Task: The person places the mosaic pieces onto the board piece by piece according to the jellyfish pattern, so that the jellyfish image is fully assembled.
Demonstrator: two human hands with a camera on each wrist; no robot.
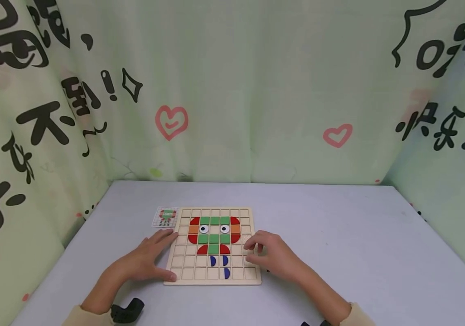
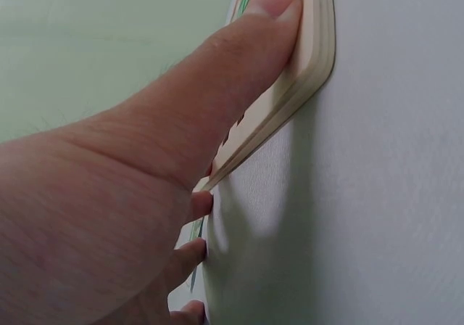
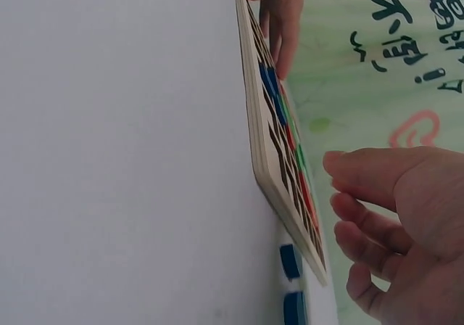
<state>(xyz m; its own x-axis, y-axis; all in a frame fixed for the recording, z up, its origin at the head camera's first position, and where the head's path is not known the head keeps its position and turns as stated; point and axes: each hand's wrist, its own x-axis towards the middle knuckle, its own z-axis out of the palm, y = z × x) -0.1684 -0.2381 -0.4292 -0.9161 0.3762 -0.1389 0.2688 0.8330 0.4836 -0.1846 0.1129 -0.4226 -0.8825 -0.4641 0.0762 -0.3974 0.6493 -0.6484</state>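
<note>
A wooden grid board [image 1: 183, 274] lies on the table with coloured pieces set in its squares. Red, orange and green pieces and two eye pieces form a head shape, with green and red ones below. Three blue curved pieces [image 1: 226, 273] sit in the lower squares. My left hand [image 1: 144, 258] rests at the board's left side, thumb on the near left corner, fingers spread along the edge. Over the board's right edge hovers my right hand [image 1: 275, 256], fingers loosely bent. In the right wrist view its thumb [image 3: 362, 171] and fingers are apart with nothing between them.
A small picture card [image 1: 165, 217] of a similar figure lies at the board's far left corner. Beside the board's right edge, blue pieces [image 3: 291, 261] lie on the white table [image 1: 338, 235]. A printed curtain [image 1: 249, 90] encloses the back and sides.
</note>
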